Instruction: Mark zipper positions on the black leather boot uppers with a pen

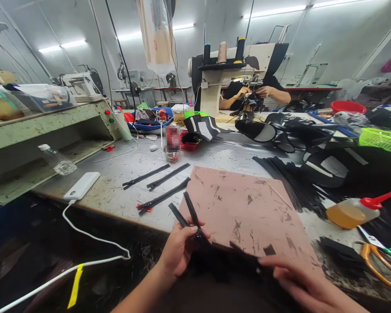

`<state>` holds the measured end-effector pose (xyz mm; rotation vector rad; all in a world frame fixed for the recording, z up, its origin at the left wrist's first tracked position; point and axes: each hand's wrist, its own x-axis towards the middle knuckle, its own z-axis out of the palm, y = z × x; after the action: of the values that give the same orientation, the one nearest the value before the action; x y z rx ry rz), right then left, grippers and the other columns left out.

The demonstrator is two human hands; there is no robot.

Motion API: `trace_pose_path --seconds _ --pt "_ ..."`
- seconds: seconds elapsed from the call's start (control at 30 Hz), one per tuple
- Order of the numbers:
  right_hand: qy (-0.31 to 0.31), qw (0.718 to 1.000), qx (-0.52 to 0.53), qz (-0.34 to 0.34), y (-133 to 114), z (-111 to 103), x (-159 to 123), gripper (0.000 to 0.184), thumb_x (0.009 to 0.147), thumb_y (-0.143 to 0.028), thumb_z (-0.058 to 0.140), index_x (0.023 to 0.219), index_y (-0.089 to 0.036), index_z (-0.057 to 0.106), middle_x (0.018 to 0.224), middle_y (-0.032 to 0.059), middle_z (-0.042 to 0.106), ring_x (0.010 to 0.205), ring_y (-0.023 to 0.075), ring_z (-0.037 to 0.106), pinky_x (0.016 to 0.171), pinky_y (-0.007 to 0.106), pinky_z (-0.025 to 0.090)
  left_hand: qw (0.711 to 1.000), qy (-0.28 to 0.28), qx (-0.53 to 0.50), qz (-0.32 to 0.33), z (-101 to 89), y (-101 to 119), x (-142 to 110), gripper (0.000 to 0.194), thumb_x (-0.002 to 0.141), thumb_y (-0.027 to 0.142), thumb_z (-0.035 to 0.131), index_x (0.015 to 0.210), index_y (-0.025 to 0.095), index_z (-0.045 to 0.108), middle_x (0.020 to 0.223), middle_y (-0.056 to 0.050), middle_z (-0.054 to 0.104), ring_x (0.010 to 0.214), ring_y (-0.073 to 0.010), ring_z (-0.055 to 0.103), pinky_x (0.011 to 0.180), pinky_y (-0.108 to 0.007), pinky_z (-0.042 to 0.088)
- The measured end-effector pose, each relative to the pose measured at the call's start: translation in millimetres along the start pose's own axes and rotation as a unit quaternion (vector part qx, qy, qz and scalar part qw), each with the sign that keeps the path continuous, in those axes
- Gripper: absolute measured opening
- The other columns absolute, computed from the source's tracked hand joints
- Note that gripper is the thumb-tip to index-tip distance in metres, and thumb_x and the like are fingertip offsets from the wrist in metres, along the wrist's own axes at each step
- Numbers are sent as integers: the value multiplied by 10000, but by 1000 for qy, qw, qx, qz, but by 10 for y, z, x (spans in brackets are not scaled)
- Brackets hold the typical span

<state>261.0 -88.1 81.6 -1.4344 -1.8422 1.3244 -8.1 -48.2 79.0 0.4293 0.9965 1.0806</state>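
left hand (pixel 180 247) has its fingers pinching a black zipper (pixel 199 234) at lower center, by the pink board (pixel 247 204), and right hand (pixel 298 276) is lower right at some black material (pixel 244 257), can't tell if those fingers are gripping it

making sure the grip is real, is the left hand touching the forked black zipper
Touching: the head view shows the left hand pinching the forked black zipper between thumb and fingers.

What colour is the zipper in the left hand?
The zipper in the left hand is black, best seen in the head view.
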Motion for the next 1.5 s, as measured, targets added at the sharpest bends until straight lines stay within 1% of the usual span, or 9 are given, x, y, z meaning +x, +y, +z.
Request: trace_pose_path --seconds 0.1,0.27,0.4,0.8,0.97,1.1,1.3,1.4,1.5 --pt "49 997 -9 -59 -32 38 157 342 794 -416 407 668 -241 672 733 61 631 748 217 601 744 340 491 1000 -24 5 -6 93 -36 -35 218 593 215 658 783 124 598 593 -72 668 570 -169 610 618 -288 475" --pt "29 992 -93 -80 -232 232 398 375 743 -452 519 1030 -242 637 1125 93 565 1075 289 474 933 468 359 999 -47 26 5 236 -93 -66 300 567 239 746 826 119 655 675 -70 687 611 -152 605 562 -236 454" --pt "-29 981 -125 -148 -348 472 493 140 786 -291 523 749 -188 612 889 63 610 903 220 520 903 445 355 998 -50 14 25 268 -107 -63 315 554 211 774 840 125 676 695 -60 691 649 -146 613 628 -240 473" --pt "-7 968 -181 -175 -114 637 409 328 854 -297 455 548 -178 460 705 27 565 687 158 520 786 416 370 987 92 -60 120 26 119 124 257 601 89 694 843 129 617 692 -16 673 605 -88 608 588 -172 471" --pt "42 967 -176 -177 -123 646 460 367 881 -346 387 561 -186 469 693 32 555 694 166 516 769 398 385 998 -18 -51 32 2 -94 25 393 596 340 759 886 110 628 893 -100 669 871 -198 619 731 -267 485" --pt "21 967 -187 -173 -157 639 496 375 879 -356 391 551 -183 451 683 27 552 687 165 511 779 404 375 998 -10 -55 -33 6 -217 8 460 544 322 791 919 113 626 966 -109 650 921 -206 590 729 -263 460" --pt "-19 976 -170 -132 -156 629 506 356 885 -369 397 595 -180 480 755 30 547 761 185 519 816 429 340 962 -95 -239 -87 -67 -174 65 875 620 803 391 1035 56 575 916 -151 650 798 -214 594 709 -317 451" --pt "-33 979 -172 -106 -163 635 513 339 879 -352 419 596 -178 485 773 30 542 783 195 520 835 447 328 963 -131 -211 -109 -45 -192 51 827 576 737 549 1036 51 591 902 -136 660 837 -216 593 768 -313 438" --pt "-46 976 -190 -93 -183 657 509 309 858 -328 471 588 -178 486 813 36 554 838 213 524 850 451 326 983 -83 -137 -85 12 -245 53 473 542 381 779 902 102 653 797 -63 677 739 -144 593 710 -238 430"
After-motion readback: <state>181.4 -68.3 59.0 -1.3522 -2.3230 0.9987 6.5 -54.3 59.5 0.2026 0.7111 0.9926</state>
